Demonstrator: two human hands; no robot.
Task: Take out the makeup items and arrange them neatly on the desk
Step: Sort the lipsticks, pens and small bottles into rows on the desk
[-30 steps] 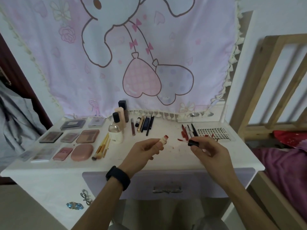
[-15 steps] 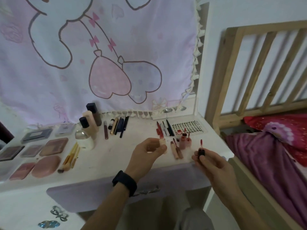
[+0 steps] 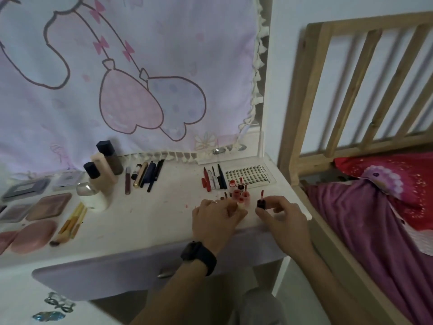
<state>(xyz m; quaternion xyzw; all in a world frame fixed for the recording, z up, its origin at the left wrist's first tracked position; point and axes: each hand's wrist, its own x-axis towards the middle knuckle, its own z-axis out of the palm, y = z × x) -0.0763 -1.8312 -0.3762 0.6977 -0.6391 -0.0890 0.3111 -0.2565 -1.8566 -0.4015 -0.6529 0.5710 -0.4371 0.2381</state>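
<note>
While gripping pale-pink gloss tube in left hand, pinches black-capped red wand in right hand alongside, seemingly to recap.

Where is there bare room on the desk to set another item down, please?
Widest bare desk: between the brushes and the left hand, before the pens. A narrower gap: between pens and red liners. Crowded: palettes at left; at right, lip tubes and the right hand pinching a wand by the gripped tube.
</note>
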